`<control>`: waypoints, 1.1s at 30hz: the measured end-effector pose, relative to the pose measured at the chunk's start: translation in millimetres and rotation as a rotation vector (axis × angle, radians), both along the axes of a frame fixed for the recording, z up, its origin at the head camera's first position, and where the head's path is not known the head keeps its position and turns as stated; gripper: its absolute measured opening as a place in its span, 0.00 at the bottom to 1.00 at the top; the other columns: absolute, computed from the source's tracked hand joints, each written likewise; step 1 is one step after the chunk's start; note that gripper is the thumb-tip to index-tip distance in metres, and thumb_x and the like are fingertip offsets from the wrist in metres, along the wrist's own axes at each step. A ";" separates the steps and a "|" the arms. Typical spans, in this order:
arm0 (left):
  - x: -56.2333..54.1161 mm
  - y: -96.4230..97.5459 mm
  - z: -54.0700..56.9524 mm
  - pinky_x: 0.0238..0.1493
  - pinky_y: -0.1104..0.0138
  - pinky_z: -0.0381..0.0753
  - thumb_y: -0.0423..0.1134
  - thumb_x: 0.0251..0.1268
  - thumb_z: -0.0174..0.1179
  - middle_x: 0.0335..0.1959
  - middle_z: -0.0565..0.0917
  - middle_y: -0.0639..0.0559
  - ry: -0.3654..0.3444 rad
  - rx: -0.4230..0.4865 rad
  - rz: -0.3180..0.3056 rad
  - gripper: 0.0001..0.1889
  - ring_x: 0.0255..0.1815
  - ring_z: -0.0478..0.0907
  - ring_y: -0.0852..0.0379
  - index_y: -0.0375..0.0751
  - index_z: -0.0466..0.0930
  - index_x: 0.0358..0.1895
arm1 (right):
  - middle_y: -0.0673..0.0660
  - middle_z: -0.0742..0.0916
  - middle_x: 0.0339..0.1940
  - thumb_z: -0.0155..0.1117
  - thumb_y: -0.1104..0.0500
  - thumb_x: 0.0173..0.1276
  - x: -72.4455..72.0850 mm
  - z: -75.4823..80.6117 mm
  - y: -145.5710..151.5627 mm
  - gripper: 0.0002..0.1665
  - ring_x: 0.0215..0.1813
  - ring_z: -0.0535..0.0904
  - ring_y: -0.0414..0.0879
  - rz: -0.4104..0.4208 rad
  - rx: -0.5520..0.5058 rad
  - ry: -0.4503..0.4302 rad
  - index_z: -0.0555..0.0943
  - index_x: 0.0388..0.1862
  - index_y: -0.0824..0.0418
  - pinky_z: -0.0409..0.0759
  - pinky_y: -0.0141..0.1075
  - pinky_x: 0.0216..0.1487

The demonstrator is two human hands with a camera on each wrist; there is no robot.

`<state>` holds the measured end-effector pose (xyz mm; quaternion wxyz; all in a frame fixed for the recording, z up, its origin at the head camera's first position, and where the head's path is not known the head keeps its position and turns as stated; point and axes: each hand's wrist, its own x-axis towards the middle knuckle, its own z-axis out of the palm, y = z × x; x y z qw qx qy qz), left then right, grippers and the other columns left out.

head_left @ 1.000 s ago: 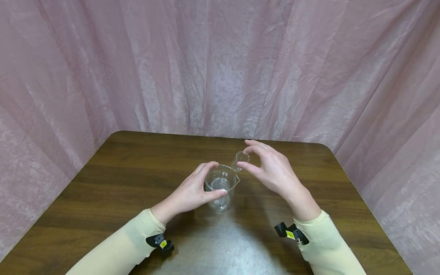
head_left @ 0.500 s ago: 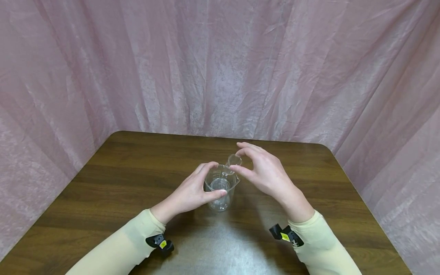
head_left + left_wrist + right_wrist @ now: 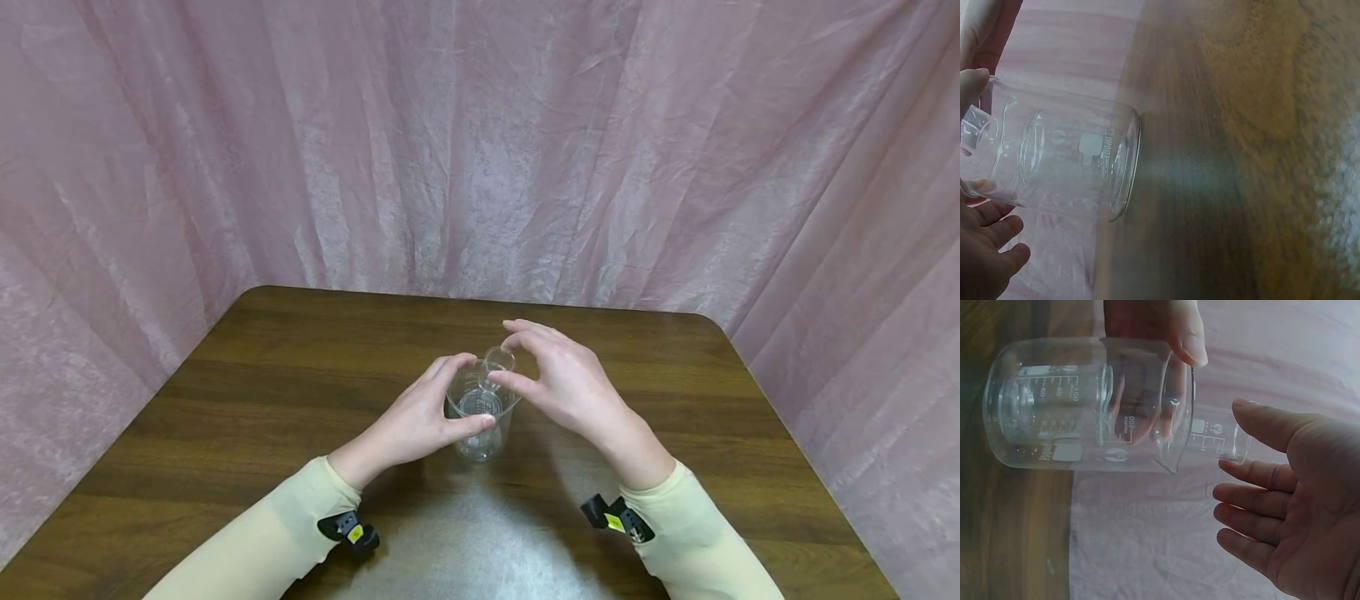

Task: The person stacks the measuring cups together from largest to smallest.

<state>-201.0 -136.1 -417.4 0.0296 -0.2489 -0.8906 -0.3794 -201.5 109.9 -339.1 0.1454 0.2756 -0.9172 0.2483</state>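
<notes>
A large clear glass beaker (image 3: 480,446) stands upright on the wooden table. My left hand (image 3: 423,421) grips it near the rim, thumb on the near side and fingers on the far side. Inside it sits a medium beaker (image 3: 1054,394), whose scale marked up to 100 shows through the outer wall in the right wrist view. With thumb and forefinger my right hand (image 3: 570,387) pinches a small beaker (image 3: 1230,440) by its top. The small beaker's lower part overlaps the large beaker's mouth; the other right fingers stay extended, away from the glass.
The dark brown table (image 3: 315,358) has rounded far corners. Pink curtains (image 3: 480,150) hang close behind it and along both sides. A black strap device (image 3: 348,532) is worn on the left sleeve, and a similar device (image 3: 618,517) on the right.
My right hand has moved left and slightly nearer, bringing the small beaker from beside the large beaker's rim to over its mouth. The left hand and large beaker have stayed put.
</notes>
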 end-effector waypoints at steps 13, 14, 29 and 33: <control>1.6 0.8 1.4 0.68 0.41 0.79 0.64 0.67 0.76 0.77 0.74 0.43 0.024 0.005 0.001 0.47 0.72 0.78 0.42 0.48 0.67 0.82 | 0.54 0.84 0.75 0.82 0.42 0.71 -0.1 -8.7 -6.6 0.23 0.77 0.79 0.53 0.019 0.044 -0.008 0.89 0.54 0.55 0.81 0.56 0.69; 1.5 0.8 1.3 0.68 0.41 0.79 0.64 0.67 0.76 0.77 0.75 0.43 0.027 0.004 0.002 0.46 0.71 0.78 0.42 0.48 0.67 0.82 | 0.54 0.84 0.75 0.82 0.42 0.71 -0.1 -9.1 -6.7 0.23 0.77 0.79 0.53 0.019 0.046 -0.011 0.89 0.54 0.55 0.81 0.56 0.69; 2.0 0.1 2.5 0.68 0.43 0.79 0.64 0.67 0.76 0.77 0.73 0.49 0.004 -0.003 0.006 0.47 0.72 0.78 0.43 0.51 0.66 0.82 | 0.53 0.85 0.75 0.82 0.41 0.71 0.4 -13.0 -9.8 0.24 0.76 0.80 0.53 0.021 0.078 -0.032 0.89 0.53 0.55 0.83 0.55 0.67; 1.3 0.3 2.6 0.68 0.43 0.80 0.64 0.67 0.76 0.77 0.73 0.49 0.003 -0.003 0.005 0.46 0.72 0.78 0.44 0.52 0.66 0.82 | 0.53 0.86 0.74 0.82 0.41 0.70 0.1 -14.5 -10.6 0.24 0.75 0.81 0.53 0.025 0.082 -0.020 0.89 0.53 0.55 0.83 0.54 0.66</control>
